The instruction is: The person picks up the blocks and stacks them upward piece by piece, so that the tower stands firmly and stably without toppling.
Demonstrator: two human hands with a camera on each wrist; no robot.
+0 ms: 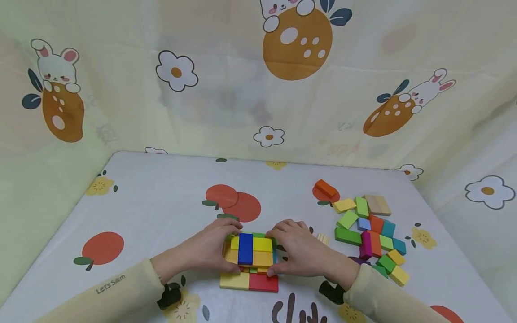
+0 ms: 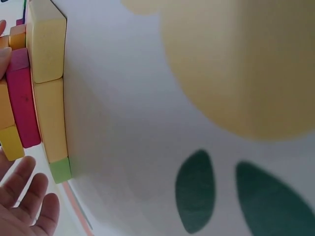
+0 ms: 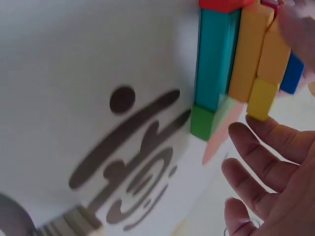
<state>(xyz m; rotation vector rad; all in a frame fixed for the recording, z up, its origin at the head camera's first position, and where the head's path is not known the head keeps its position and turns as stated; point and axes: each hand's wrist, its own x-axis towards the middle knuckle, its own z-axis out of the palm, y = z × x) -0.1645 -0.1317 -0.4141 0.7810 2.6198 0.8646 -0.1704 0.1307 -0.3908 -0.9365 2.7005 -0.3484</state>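
Observation:
A low stack of wooden building blocks stands in front of me. Its bottom layer shows a pale yellow block [image 1: 234,281], a red block [image 1: 264,283], a teal block [image 3: 212,59] and green blocks at the far side. On top lie a yellow block [image 1: 263,244] and an orange block [image 1: 263,259] side by side, with a blue block [image 1: 245,249] across them. My left hand [image 1: 214,246] pinches the left ends of this upper pair between thumb and fingers. At the opposite ends, my right hand [image 1: 300,249] pinches likewise. A magenta block [image 2: 23,105] shows beneath.
Loose blocks lie in a spread at the right, among them a green block [image 1: 348,236], a magenta block [image 1: 365,245] and a plain wood block [image 1: 377,204]. An orange block [image 1: 325,188] lies farther back. A striped piece [image 1: 323,238] is beside my right hand.

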